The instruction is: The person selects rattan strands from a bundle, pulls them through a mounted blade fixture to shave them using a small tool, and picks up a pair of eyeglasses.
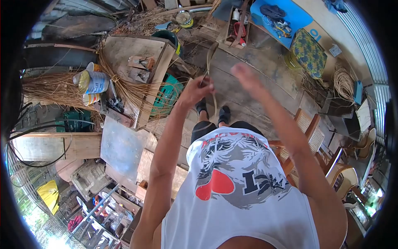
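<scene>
The head camera looks straight down the person's torso to a concrete floor. Both arms extend forward and the 2 hands are apart.

The left hand (198, 89) is closed in a pinch grip on a thin rattan strip (210, 66). The strip rises from the fingers, curves up toward the top of the frame, and a second length of it hangs down from the hand toward the feet. The strip is thus held in front of the body, above the floor and just beside the workbench.

The right hand (244, 76) is raised at about the same height, near the left hand but not touching it or the strip. It is blurred, so whether its fingers are spread or curled cannot be told.

To the left of the hands stands a wooden workbench (124, 50) with a bundle of dry fibre strands (124, 89) draped over its edge. 3 tin cans (93, 82) sit at the bench's left end. A blue mat (286, 14) carrying small tools lies at the top right, with a patterned cushion (307, 54) just below it. A woven-seat chair (309, 128) stands below the right forearm.
</scene>
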Motion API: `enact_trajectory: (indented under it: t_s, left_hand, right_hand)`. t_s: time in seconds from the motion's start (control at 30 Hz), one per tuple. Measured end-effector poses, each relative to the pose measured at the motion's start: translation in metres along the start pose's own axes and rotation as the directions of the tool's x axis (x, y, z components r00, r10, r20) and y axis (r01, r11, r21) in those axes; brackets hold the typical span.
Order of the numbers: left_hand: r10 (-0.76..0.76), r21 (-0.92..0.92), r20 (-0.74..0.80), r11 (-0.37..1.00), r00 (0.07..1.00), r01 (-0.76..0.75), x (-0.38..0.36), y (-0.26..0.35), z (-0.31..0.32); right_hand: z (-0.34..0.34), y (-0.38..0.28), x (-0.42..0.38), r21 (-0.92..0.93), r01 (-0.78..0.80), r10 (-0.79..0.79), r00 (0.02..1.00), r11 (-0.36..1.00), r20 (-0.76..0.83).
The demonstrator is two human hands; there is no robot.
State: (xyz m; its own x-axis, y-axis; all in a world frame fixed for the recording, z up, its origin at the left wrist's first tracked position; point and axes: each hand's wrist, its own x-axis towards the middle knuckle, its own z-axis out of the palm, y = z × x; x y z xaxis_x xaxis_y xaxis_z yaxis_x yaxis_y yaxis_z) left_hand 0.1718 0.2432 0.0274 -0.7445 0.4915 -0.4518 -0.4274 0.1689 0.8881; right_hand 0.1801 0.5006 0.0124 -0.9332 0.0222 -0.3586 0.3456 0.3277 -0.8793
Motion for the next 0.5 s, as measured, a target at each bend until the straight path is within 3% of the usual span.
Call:
enact_trajectory:
  t_s: [0.03, 0.07, 0.1, 0.17, 0.23, 0.3, 0.33, 0.37, 0.4, 0.43, 0.47, 0.5]
  left_hand:
    - [0.019, -0.044, -0.025, 0.999, 1.000, -0.020, 0.015, 0.004, 0.003]
    - [0.037, -0.088, -0.052, 0.995, 0.998, -0.041, 0.025, 0.008, 0.002]
    - [0.039, -0.084, -0.047, 0.996, 0.998, -0.043, 0.031, 0.012, -0.001]
    - [0.064, -0.254, -0.091, 0.963, 0.994, -0.085, 0.039, 0.021, -0.012]
    - [0.079, -0.374, -0.164, 0.918, 0.983, -0.136, 0.049, 0.030, -0.030]
    - [0.081, -0.380, -0.219, 0.911, 0.972, -0.162, 0.057, 0.044, -0.059]
    - [0.078, -0.391, -0.276, 0.901, 0.958, -0.186, 0.061, 0.052, -0.079]
    - [0.080, -0.356, -0.299, 0.915, 0.951, -0.189, 0.067, 0.056, -0.102]
    - [0.086, -0.346, -0.310, 0.918, 0.947, -0.197, 0.070, 0.067, -0.123]
    - [0.110, -0.279, -0.366, 0.934, 0.924, -0.222, 0.071, 0.078, -0.142]
    - [0.135, -0.211, -0.420, 0.947, 0.897, -0.242, 0.070, 0.090, -0.162]
    - [0.139, -0.201, -0.433, 0.948, 0.890, -0.246, 0.069, 0.102, -0.184]
  right_hand:
    - [0.031, -0.010, -0.023, 0.307, -0.108, 0.074, 0.990, 0.946, 0.118]
    - [0.051, -0.016, -0.044, 0.569, -0.233, 0.103, 0.962, 0.789, 0.251]
    - [0.052, -0.017, -0.058, 0.572, -0.229, 0.102, 0.964, 0.788, 0.246]
    - [0.044, -0.017, -0.077, 0.581, -0.281, 0.086, 0.937, 0.764, 0.340]
    - [0.013, 0.007, -0.093, 0.317, -0.191, 0.125, 0.968, 0.929, 0.218]
    - [-0.031, 0.059, -0.116, 0.060, -0.250, 0.242, 0.963, 0.966, 0.115]
    - [-0.064, 0.083, -0.127, 0.028, -0.386, 0.376, 0.911, 0.922, 0.171]
    - [-0.102, 0.117, -0.145, 0.150, -0.512, 0.468, 0.847, 0.846, 0.253]
    - [-0.141, 0.180, -0.165, -0.252, -0.079, 0.146, 0.955, 0.964, 0.258]
    - [-0.156, 0.143, -0.187, 0.105, -0.522, 0.512, 0.852, 0.847, 0.104]
    - [-0.188, 0.163, -0.203, 0.171, -0.550, 0.539, 0.835, 0.817, 0.113]
    - [-0.199, 0.152, -0.214, -0.019, -0.589, 0.587, 0.807, 0.808, -0.064]
